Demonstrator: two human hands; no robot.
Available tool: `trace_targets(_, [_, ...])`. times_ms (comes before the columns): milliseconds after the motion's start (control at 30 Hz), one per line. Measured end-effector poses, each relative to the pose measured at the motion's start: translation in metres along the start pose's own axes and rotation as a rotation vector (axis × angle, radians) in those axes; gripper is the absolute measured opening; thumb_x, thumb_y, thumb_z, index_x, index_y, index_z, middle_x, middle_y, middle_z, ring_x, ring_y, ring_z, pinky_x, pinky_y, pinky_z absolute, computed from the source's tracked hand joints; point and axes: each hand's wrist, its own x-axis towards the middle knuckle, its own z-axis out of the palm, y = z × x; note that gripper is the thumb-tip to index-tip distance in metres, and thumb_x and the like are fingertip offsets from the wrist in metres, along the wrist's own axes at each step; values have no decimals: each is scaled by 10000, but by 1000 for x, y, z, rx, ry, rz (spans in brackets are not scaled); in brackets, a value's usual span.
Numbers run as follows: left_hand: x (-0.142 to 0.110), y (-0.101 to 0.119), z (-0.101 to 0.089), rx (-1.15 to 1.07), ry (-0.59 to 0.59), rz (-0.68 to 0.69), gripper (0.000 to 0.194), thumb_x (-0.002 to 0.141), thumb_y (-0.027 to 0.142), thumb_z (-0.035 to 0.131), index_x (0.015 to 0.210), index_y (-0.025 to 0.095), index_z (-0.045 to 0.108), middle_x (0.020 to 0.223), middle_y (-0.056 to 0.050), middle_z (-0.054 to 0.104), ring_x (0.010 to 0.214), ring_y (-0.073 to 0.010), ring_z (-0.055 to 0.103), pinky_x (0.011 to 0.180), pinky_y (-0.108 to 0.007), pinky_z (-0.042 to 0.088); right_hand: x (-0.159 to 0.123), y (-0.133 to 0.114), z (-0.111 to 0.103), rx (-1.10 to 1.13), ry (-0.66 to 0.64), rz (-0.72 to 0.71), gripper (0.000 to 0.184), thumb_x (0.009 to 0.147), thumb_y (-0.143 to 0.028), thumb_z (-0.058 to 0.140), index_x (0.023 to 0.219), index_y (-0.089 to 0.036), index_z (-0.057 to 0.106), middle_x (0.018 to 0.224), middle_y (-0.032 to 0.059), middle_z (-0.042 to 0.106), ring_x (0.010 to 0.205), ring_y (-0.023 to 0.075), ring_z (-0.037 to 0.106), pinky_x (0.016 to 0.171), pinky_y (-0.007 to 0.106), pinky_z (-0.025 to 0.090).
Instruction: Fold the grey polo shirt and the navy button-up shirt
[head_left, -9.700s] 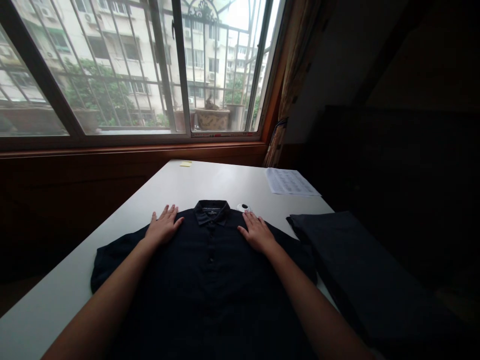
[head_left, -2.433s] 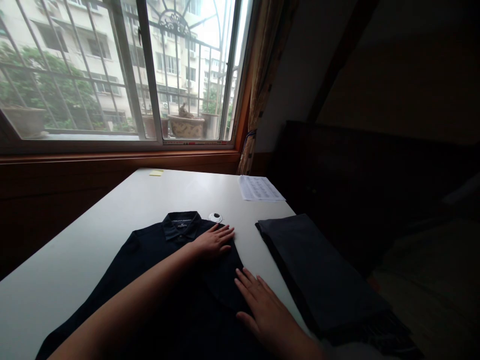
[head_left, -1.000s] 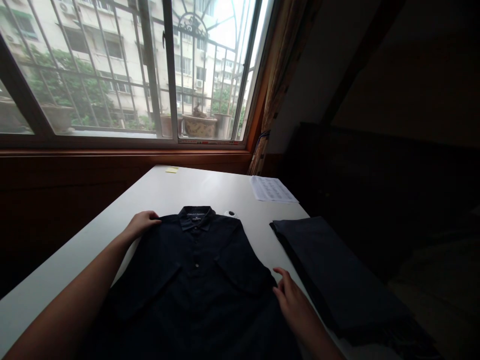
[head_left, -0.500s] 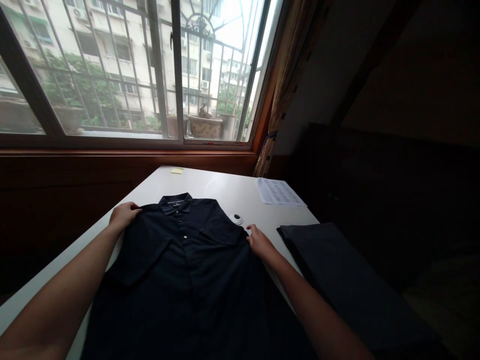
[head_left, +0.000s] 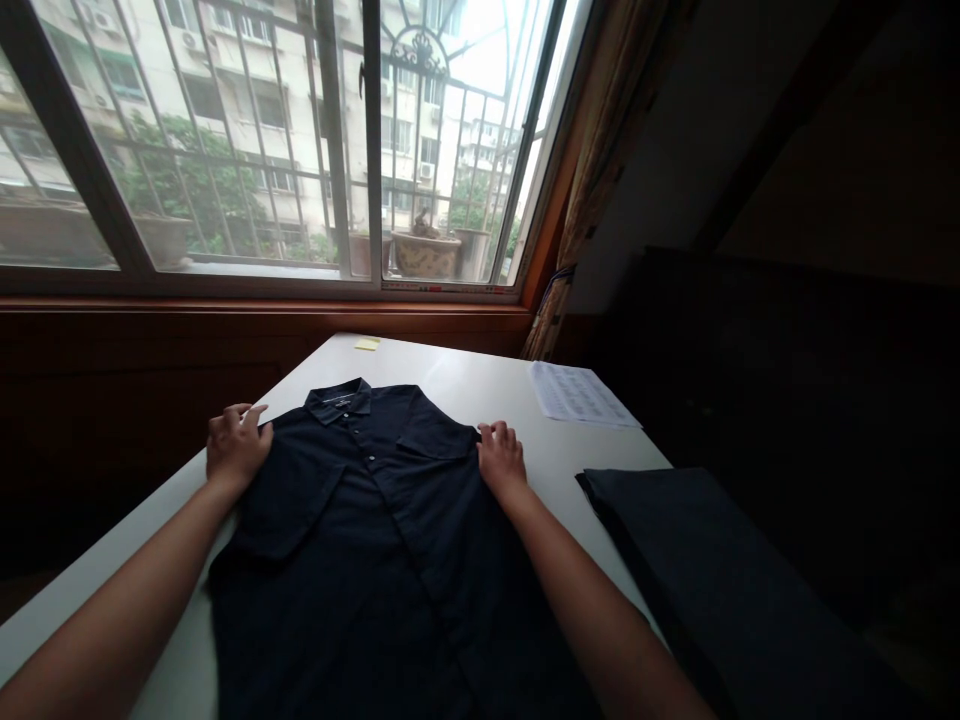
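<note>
A dark navy short-sleeved button shirt (head_left: 360, 540) lies front up on the white table (head_left: 450, 375), its collar toward the window. At the shoulder on the left, my left hand (head_left: 238, 445) has its fingers bent and apart, with the thumb by the cloth's edge. My right hand (head_left: 501, 460) rests at the opposite sleeve edge, fingers curved and slightly spread, touching the cloth. A small bit of white shows between its fingers. The lower end of the shirt runs out of view.
A folded dark cloth (head_left: 697, 560) lies at the table's right side. Printed sheets (head_left: 581, 393) are near the far right corner, and a yellow note (head_left: 367, 344) is near the far left one. Beyond stand a barred window (head_left: 300, 150) and a tied curtain (head_left: 555, 300).
The shirt has shifted left on the table. My left hand has loosened from its pinch on the shoulder. The small white round object now lies mostly hidden around my right hand.
</note>
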Motion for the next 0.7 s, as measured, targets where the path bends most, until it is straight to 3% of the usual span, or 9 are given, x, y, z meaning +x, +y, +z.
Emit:
trace_targets(133, [-10,-13,-4,34,-6,183,461,908,397,501,1310,190,589,1302,-166,495,1232,-369,465,1090,-517,351,-64,-18,-4,-13,15,-106,368,960,-278,541,1326,-252,506,1449,141,430,1304,347,390,1071,532,371])
trace_targets(167, [-12,-18,-5,19,-28,197,485,894,399,515,1323,184,579,1284,-165,499,1210,-356,492,1099,-517,347,-87,-19,-6,-4,6,-196,368,955,-304,556,1318,-260,518,1458,131,426,1323,340,390,1084,523,379])
trace_targets(267, [-17,-32,-9,-131,-138,149,600,844,438,551,1385,181,521,1262,-147,497,1064,-289,603,1024,-452,454,-160,-12,-11,24,-40,-327,387,951,-344,567,1335,-333,521,1471,70,444,1351,300,420,1096,496,420])
trace_targets(400, [-15,-34,-16,-261,-268,18,696,801,469,583,1425,185,461,1231,-127,559,935,-234,666,917,-371,527,-233,22,-16,-39,14,-361,444,938,-394,577,1377,-397,509,1386,43,562,1301,286,522,1039,463,498])
trace_targets(600, [0,-21,-19,-205,-318,-111,626,802,421,585,1345,118,512,1023,-134,699,943,-290,689,849,-366,513,-272,80,-17,-167,167,-238,490,909,-462,590,1390,-397,522,1346,70,609,1205,326,608,966,536,528])
trace_targets(700, [-1,-22,-24,-190,-337,-132,605,793,389,605,1338,142,516,1014,-110,712,922,-278,691,808,-335,505,-268,95,-20,-176,112,-193,515,926,-479,574,1427,-400,489,1420,64,561,1263,329,568,1050,594,448])
